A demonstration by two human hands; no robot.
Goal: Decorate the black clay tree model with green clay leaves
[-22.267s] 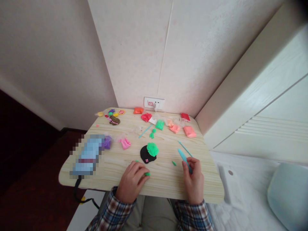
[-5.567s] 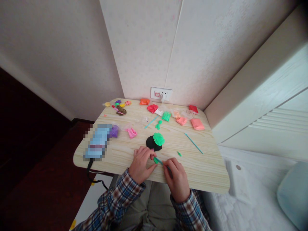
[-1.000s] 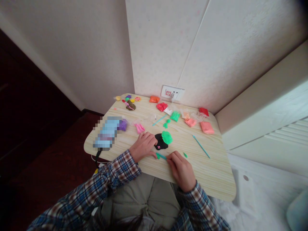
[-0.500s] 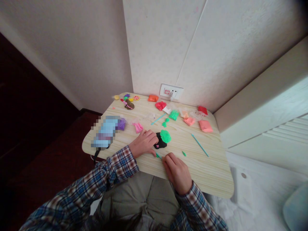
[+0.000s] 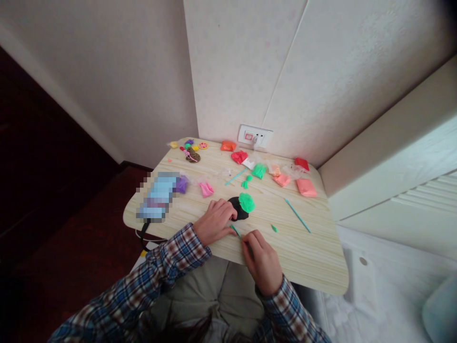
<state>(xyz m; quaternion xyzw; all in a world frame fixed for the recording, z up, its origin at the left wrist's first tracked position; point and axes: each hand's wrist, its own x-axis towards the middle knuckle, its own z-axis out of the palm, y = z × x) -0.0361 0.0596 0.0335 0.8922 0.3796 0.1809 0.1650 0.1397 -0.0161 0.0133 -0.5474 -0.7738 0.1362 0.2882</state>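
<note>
My right hand is closed around a thin teal modelling tool, whose far end meets a small piece of green clay. My left hand rests on the table with its thumb apart from the bent fingers. Its fingertips overlap the left edge of a flat black clay shape, and its thumb lies beside the small green piece. A ruffled green clay disc covers the upper right of the black shape. Right of these lies a small green clay leaf.
Clay packets line the back of the table, including orange, green and salmon ones. Two more teal tools lie loose. A green clay bow sits mid-table. A blurred-out phone-like object is at the left.
My left fingers have shifted slightly right and now cover the pink decoration seen on the black shape. My right hand has moved a little, still holding the tool at the green clay.
</note>
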